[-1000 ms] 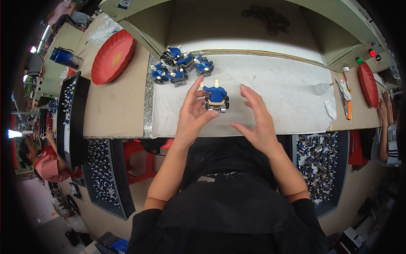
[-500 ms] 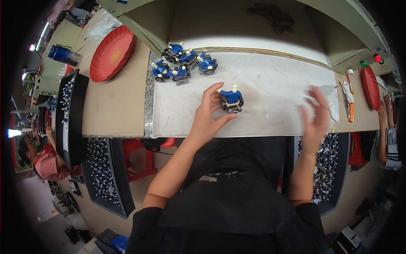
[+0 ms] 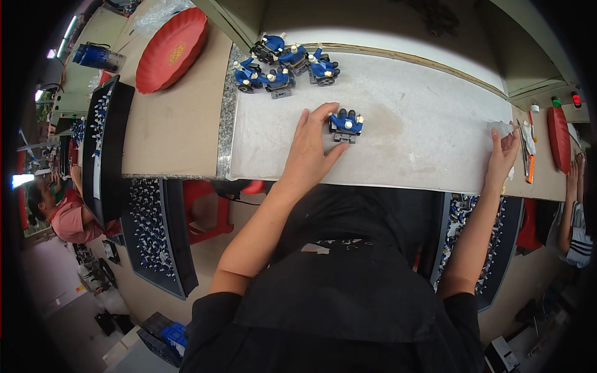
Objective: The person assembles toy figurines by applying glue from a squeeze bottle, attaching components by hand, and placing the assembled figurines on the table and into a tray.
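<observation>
Head view: grasps with the left hand (image 3: 309,149) one blue toy figure (image 3: 349,126) on a wheeled grey and black base, fingertips at the far left and thumb at the near edge, around the middle of the pale surface (image 3: 404,155). Sits upright, seen from above, with pale head toward the camera, dark knees to the far side and grey end of the base toward the body. Spreads arms sideways, to left and right. Shows the upright axis strongly foreshortened; cannot settle the long one. Hides the left wheel partly behind fingers, and contact beneath from sight.

Touches, well off to the right, a whitish translucent bottle (image 3: 499,127) with the right hand (image 3: 502,160); covers part of it, so cannot tell closed grip from mere contact. Near that, lie an orange-handled tool (image 3: 530,168) and a red dish (image 3: 558,140).

Farther out, at the far left, crowd several similar figures (image 3: 277,78), partly overlapping, close by the shelf unit (image 3: 231,22). Inside the latter, loses a dark heap (image 3: 438,13) to shadow and the upper edge. Below, crosses the right bin (image 3: 507,248) with the right forearm, blocking much of its contents.
</observation>
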{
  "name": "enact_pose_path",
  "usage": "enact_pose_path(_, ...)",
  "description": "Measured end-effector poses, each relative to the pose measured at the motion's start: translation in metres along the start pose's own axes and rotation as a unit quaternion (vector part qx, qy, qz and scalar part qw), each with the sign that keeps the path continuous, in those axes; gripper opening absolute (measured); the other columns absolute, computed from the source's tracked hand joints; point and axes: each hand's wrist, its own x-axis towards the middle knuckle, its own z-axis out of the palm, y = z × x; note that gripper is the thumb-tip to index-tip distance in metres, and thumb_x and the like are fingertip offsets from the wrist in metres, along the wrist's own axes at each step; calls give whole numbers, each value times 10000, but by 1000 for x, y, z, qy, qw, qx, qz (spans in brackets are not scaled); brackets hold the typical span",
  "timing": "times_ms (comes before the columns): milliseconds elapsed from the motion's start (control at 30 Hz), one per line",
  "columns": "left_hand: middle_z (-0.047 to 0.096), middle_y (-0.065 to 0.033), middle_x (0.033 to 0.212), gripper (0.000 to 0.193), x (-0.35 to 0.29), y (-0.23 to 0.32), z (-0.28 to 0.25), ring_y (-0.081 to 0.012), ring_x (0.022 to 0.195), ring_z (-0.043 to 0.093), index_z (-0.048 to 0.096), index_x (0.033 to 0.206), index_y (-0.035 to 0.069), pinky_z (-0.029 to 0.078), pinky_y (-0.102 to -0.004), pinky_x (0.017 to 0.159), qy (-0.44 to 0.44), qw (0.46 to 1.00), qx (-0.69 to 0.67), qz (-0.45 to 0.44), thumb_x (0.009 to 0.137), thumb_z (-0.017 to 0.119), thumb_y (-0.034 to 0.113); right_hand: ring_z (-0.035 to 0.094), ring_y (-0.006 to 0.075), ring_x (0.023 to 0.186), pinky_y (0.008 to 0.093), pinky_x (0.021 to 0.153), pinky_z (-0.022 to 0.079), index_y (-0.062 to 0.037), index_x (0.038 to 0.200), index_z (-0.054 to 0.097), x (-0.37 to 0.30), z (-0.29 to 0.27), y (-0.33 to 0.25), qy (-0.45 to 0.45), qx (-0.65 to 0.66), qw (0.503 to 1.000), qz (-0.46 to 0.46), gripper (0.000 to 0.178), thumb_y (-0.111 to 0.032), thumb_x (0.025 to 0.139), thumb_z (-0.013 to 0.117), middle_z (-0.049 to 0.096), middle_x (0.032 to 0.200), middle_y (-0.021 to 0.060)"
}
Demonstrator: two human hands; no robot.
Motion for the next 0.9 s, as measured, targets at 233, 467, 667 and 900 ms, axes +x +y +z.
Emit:
enact_pose_path(233, 457, -129, 1224, 662, -2, 4, -13, -268, 1166, 439, 343, 1242, 26, 379, -330, 951, -23, 1000, 15, 11, 679, 688, -2, 513, 164, 992, 261, 880, 375, 37, 1076, 452, -4, 0, 5, -9, 62, 998, 13, 310, -60, 821, 598, 545, 1051, 124)
enact_pose_path(467, 512, -94, 1197, 486, 32, -31, -84, -292, 1183, 399, 506, 1151, 48, 292, -405, 989, 174, 953, 223, 106, 704, 690, 98, 557, 163, 897, 262, 820, 409, 41, 1033, 484, -26, 2, -22, -40, 25, 999, -26, 305, -89, 797, 628, 590, 950, 121)
enact_pose_path(667, 561, -53, 1157, 219, 53, -43, -97, -311, 1201, 398, 593, 913, 64, 250, -438, 1014, 23, 944, 295, 148, 734, 667, 165, 538, 179, 947, 275, 841, 402, 35, 1069, 469, -23, 4, -19, -44, 9, 999, -21, 343, -83, 793, 635, 560, 1036, 129)
enact_pose_path(900, 617, -49, 964, 146, 22, -21, -94, -166, 946, 566, 584, 924, 65, 436, -291, 799, 58, 972, -197, -111, 790, 631, 98, 529, 229, 945, 309, 807, 421, -10, 1091, 500, -92, 42, -115, -133, 4, 966, -222, 411, -50, 720, 671, 549, 1066, 130)
